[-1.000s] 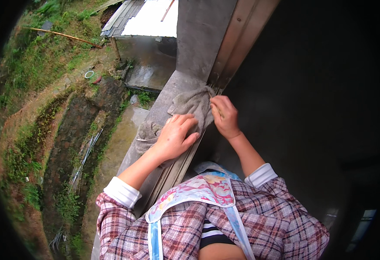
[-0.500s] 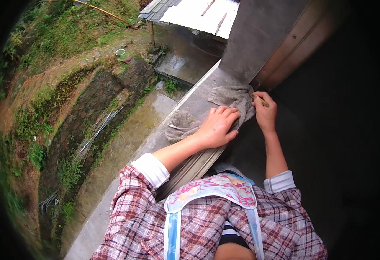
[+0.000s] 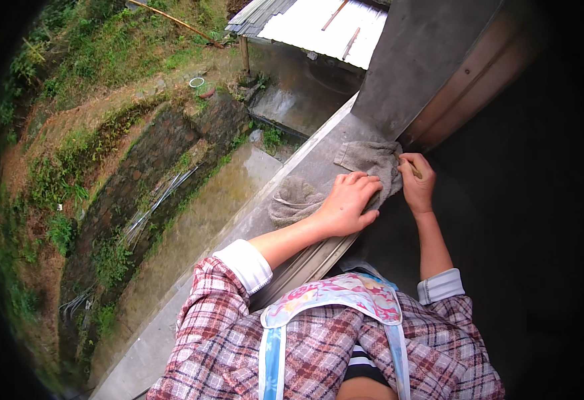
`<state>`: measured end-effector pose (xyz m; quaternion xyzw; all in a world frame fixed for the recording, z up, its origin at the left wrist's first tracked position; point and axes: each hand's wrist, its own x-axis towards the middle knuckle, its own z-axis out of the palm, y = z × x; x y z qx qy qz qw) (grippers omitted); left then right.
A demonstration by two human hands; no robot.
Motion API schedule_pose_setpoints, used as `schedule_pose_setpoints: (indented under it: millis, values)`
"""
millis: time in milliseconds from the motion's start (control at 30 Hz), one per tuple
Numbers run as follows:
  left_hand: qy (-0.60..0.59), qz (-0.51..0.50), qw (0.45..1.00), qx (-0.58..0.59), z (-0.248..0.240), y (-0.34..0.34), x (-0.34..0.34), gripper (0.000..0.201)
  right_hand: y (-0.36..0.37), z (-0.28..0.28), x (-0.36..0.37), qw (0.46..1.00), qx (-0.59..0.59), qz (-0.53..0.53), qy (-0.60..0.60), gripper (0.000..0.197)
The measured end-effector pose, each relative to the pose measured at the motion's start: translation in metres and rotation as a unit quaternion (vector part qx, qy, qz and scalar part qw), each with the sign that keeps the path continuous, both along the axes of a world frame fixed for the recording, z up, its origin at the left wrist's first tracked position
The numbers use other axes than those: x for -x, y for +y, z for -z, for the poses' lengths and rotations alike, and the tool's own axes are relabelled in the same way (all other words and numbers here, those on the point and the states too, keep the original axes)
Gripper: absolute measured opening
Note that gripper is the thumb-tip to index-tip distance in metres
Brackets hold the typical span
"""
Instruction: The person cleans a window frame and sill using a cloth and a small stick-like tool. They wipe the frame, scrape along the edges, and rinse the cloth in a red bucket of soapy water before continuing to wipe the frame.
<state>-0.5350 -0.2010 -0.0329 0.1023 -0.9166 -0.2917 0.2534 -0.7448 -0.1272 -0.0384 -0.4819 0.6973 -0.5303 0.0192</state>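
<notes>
A crumpled grey cloth point(image 3: 367, 157) lies on the concrete ledge point(image 3: 319, 160), one bunched part of it beside my left wrist. My left hand point(image 3: 347, 205) rests palm down over the cloth, its fingers laid across it and the thumb apart. At the cloth's right edge, my right hand point(image 3: 419, 185) is closed round a slim tan wooden handle point(image 3: 417, 171). The handle's far end meets the cloth, and what is fixed to it, if anything, cannot be made out.
A grey pillar point(image 3: 419, 63) rises at the ledge's far end, beside a brown frame point(image 3: 469, 80). Metal window track point(image 3: 312, 261) runs along the near side. Beyond the ledge, the ground drops to a paved strip point(image 3: 232, 173), a stone wall point(image 3: 139, 167) and a roofed shed point(image 3: 319, 30).
The whole view has shifted slightly, so the scene sits a little lower and farther right. Both hands keep nearly the same places on the cloth and handle.
</notes>
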Motion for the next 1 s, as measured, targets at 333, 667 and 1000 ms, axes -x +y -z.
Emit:
schedule_pose_setpoints:
  millis: [333,667,1000]
  values:
    - [0.005,-0.112,0.978,-0.178,0.027,-0.011,0.001,0.065,0.039,0.003,-0.057,0.941,-0.007,-0.094,-0.324,0.014]
    - [0.152,-0.147,0.951,-0.227,0.002,-0.017,-0.082,0.043,0.023,-0.012,-0.131,0.836,0.105,-0.263,-0.47,0.015]
    - [0.162,-0.069,0.548,-0.818,-0.006,-0.007,-0.08,0.036,0.033,0.012,-0.055,0.975,0.187,0.02,-0.116,0.012]
